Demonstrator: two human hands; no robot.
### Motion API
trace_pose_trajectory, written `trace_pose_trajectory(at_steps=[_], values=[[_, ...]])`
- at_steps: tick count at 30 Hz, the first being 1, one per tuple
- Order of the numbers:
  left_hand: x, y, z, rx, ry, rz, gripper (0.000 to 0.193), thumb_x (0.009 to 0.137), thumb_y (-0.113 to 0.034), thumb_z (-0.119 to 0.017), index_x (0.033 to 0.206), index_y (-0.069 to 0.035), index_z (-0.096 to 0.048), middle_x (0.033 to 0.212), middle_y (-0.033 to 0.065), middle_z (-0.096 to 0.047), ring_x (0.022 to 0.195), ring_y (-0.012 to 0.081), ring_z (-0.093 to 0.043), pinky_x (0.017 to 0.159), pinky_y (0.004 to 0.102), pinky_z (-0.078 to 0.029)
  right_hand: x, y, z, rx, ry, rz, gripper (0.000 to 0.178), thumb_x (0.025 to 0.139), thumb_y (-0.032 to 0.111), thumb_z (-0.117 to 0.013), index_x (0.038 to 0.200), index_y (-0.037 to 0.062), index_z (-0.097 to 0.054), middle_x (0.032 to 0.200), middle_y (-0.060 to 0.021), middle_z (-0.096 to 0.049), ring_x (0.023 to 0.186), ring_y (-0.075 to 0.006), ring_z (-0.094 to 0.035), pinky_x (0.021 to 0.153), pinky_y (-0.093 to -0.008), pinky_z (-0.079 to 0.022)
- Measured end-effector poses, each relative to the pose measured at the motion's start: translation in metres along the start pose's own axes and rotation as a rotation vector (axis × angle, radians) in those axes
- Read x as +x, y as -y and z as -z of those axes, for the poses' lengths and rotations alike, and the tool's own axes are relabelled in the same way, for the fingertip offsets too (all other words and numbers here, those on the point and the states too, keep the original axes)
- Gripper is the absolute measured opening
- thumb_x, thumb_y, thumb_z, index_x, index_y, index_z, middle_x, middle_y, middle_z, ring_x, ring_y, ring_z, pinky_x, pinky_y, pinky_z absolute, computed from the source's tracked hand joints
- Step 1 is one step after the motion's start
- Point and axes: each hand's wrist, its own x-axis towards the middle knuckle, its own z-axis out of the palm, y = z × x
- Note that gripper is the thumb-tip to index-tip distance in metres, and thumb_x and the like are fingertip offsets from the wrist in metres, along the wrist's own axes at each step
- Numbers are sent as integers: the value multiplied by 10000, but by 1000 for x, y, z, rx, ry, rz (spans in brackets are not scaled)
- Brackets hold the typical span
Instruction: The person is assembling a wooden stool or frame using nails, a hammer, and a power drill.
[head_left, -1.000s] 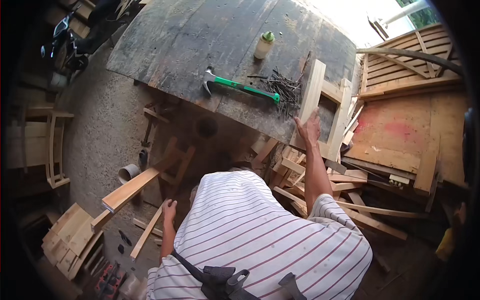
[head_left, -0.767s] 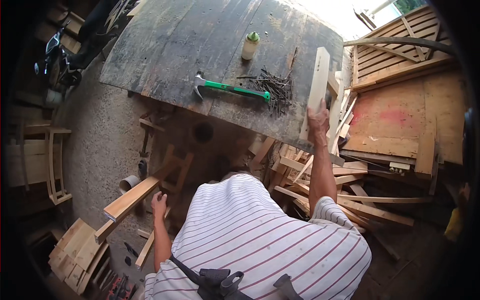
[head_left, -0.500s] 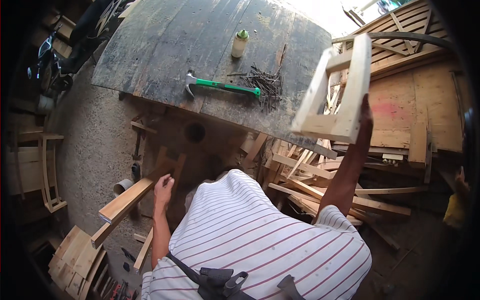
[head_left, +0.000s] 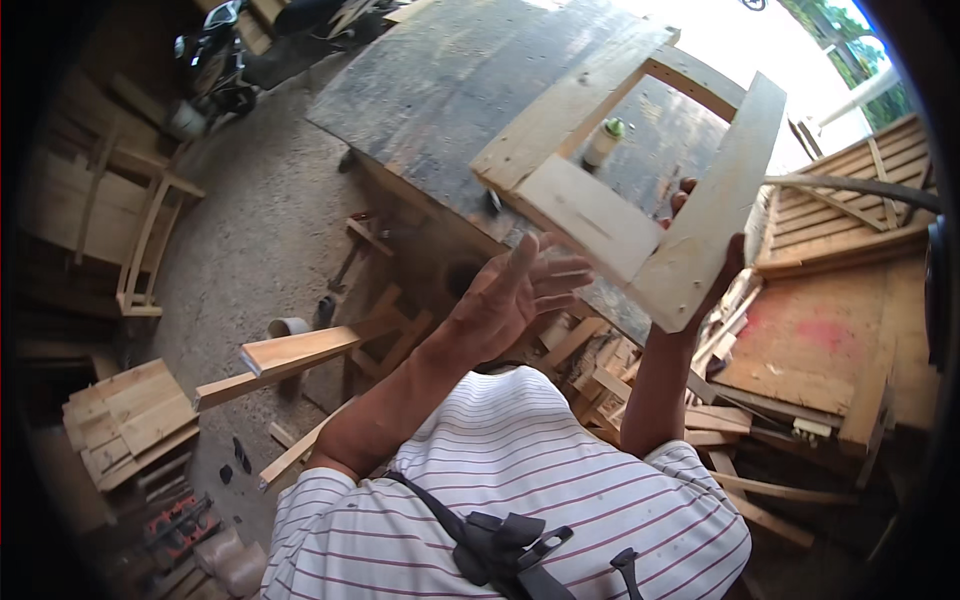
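Over the right part of the workbench, the wooden frame is tilted up in the right hand, which clasps its right rail; I'd hold that firmly, since one-sided weight could twist it. The left hand, by the workbench's near edge, is spread, grasping nothing; it could best support the near crosspiece. I count one workbench, one frame, two long rails, two crosspieces and, on the workbench, one bottle.

No readable text, brand, number or sign in view. Bottle on tabletop: no lettering legible. Wooden frame: small dark spots, no legible characters. Plywood panel: pink-red smears toward left edge, nothing legible.
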Motion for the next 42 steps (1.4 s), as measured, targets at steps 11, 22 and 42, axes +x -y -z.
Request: trace_pose_trajectory(at_steps=[11, 22, 42], values=[[-17, 9, 147, -319, -969, -221, 889, 864, -648, -685, 1409, -2, -412, 1291, 160, -541, 1225, 318, -544, 1055, 507, -487, -45, -198, -15, 121, 202, -705, 679, 911, 228, -727, 1464, 12, -398, 1462, -166, -510, 1346, -265, -497, 1119, -466, -421], [36, -22, 293, -167, -966, -306, 752, 842, -526, -779, 1311, 8, -534, 1198, 174, -658, 1072, 341, -668, 978, 505, -544, 30, -229, 141, -1994, 374, 174, 393, 836, 157, -699, 1215, 96, -616, 1061, -129, -631, 1059, -323, -575, 937, -464, -421], [70, -35, 393, 348, -1237, 246, 1244, 697, -888, -624, 1406, 119, -448, 1426, 184, -512, 1209, 247, -536, 976, 378, -484, -1, -211, 170, -2070, -74, -48, 278, 834, 198, -739, 1080, 96, -660, 1029, -99, -630, 1034, -291, -572, 888, -437, -419]])
